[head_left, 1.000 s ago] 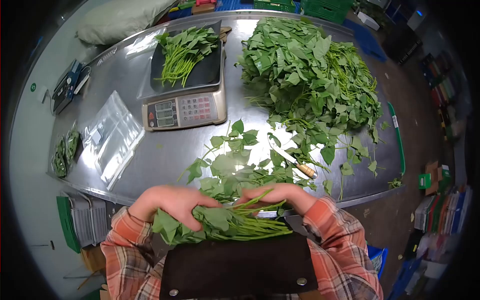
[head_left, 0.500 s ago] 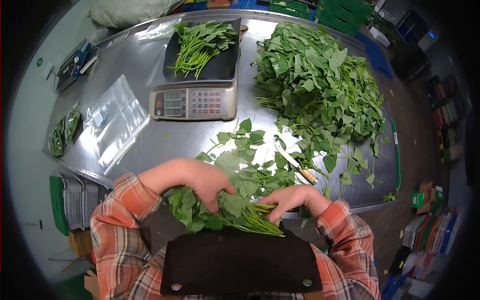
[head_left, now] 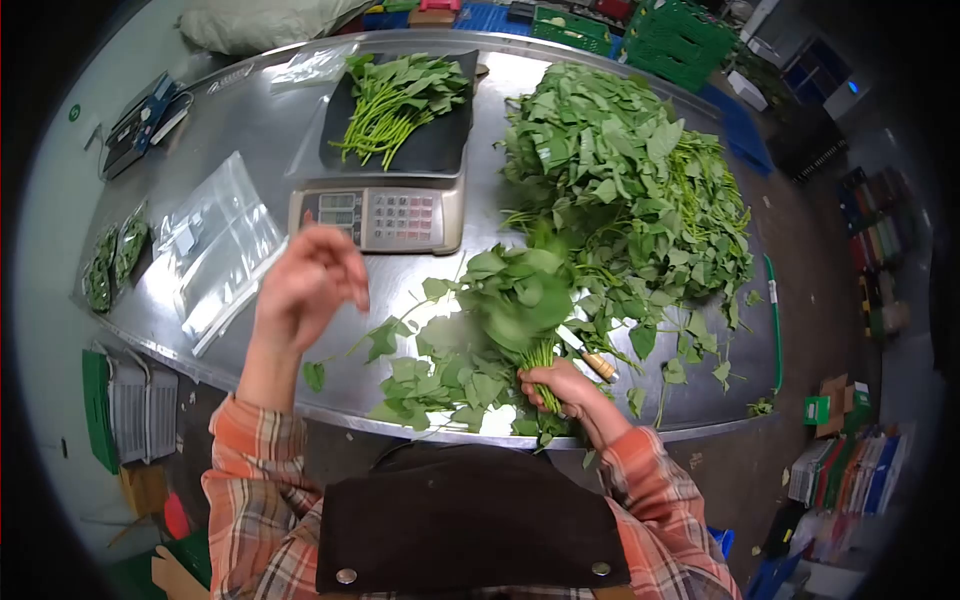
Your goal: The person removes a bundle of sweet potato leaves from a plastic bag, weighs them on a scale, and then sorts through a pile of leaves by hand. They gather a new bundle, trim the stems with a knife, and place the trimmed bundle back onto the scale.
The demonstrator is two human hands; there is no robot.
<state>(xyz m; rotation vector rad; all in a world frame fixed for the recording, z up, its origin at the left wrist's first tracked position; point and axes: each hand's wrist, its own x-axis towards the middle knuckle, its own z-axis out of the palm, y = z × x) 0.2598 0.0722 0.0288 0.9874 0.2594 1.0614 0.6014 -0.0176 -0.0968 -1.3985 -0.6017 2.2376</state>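
My right hand (head_left: 562, 388) is closed around the stems of a bunch of leafy greens (head_left: 515, 300). Its leaves point up and away from me and are a little blurred. Raised over the near left of the table, my left hand (head_left: 312, 285) has loosely bent fingers and holds nothing. Beyond it stands a weighing scale (head_left: 415, 220), its black tray bearing another bunch of greens (head_left: 400, 105). A knife with a wooden handle (head_left: 600, 366) lies just past my right hand. Loose leafy stems (head_left: 440, 385) are scattered on the table below the held bunch.
A large heap of greens (head_left: 630, 170) covers the right of the metal table (head_left: 260, 110). Clear plastic bags (head_left: 225, 240) lie at the left, near filled bags (head_left: 115, 255). Green crates (head_left: 675, 45) stand beyond the far edge.
The bunch has gone from lying sideways near my apron to upright over the table, in my right hand. My left hand has let go of its leaves and risen up and left.
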